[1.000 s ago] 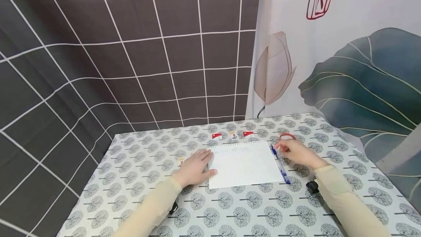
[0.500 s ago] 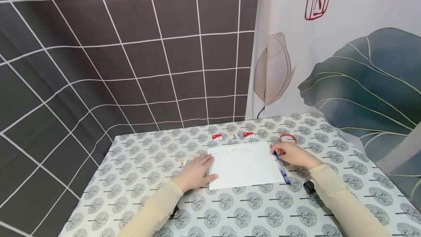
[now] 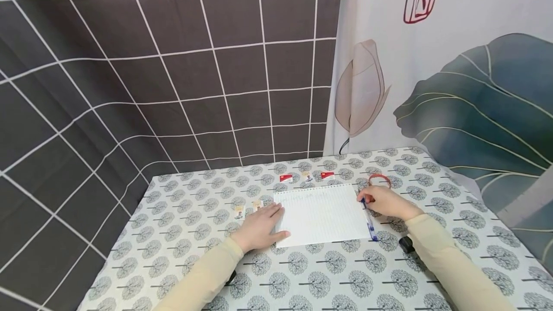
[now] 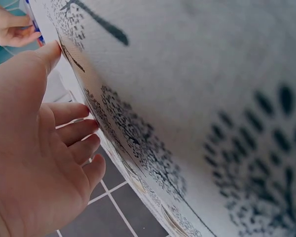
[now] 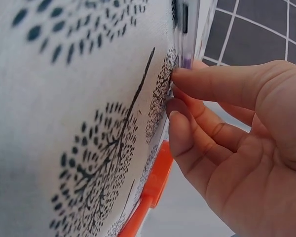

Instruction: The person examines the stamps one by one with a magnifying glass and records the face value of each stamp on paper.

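A sheet of lined paper (image 3: 321, 215) with a perforated top edge and faint writing lies on the table. My left hand (image 3: 261, 227) rests on its left edge, fingers fairly straight and thumb spread over the paper; the left wrist view shows this hand (image 4: 54, 143) from the palm side. Along the paper's right edge lies a clear pen (image 3: 370, 224) with blue ends. My right hand (image 3: 382, 201) pinches the pen's far end between thumb and fingers. Close up in the right wrist view, the thumb of the hand (image 5: 227, 133) touches the pen (image 5: 186, 34).
An orange-red loop (image 3: 380, 176) lies just beyond my right hand. Past the paper are two red-and-white cards (image 3: 286, 178) with a small picture card (image 3: 307, 176) between them. Two more picture cards (image 3: 239, 212) lie left of the paper. The tablecloth (image 3: 173, 234) has tree prints.
My right hand has come down and in toward the pen's far end and taken hold of it. The pen's near end has shifted slightly left. My left hand has slid slightly right.
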### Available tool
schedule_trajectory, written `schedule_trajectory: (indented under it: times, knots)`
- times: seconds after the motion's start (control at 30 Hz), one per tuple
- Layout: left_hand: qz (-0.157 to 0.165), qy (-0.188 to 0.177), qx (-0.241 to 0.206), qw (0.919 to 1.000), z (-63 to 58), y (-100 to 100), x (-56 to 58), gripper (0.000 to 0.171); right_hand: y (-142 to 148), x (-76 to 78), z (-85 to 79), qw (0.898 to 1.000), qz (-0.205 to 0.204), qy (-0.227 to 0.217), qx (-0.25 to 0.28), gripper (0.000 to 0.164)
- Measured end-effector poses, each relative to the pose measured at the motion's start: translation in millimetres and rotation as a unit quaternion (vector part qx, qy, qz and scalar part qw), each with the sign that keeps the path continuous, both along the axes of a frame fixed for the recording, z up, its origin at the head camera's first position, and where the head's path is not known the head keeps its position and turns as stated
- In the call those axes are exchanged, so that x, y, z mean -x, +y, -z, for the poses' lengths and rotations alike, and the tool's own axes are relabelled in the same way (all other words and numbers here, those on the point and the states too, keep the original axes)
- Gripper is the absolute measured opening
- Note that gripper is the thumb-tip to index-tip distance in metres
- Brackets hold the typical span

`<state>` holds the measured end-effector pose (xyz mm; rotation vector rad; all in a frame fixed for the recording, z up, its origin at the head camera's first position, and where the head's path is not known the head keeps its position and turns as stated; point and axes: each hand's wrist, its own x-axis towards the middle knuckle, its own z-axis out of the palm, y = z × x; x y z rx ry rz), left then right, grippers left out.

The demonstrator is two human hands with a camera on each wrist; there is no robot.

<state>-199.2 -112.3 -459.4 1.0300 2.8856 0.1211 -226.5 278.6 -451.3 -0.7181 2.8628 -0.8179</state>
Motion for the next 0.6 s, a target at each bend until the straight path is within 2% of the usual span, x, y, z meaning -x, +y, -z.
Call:
schedule_trajectory:
  times: [0.33, 0.6]
  knots:
    - [-0.006, -0.023, -0.019, 0.9996, 1.7, -1.6, 0.2, 0.076, -7.5, 3.0, -3.4, 0.999, 0.011, 0.009, -0.042, 0.019]
    - [-0.008, -0.027, -0.021, 0.9994, 2.9, -1.9, 2.6, 0.077, -10.5, 5.2, -3.0, 0.998, 0.023, 0.016, -0.053, 0.015]
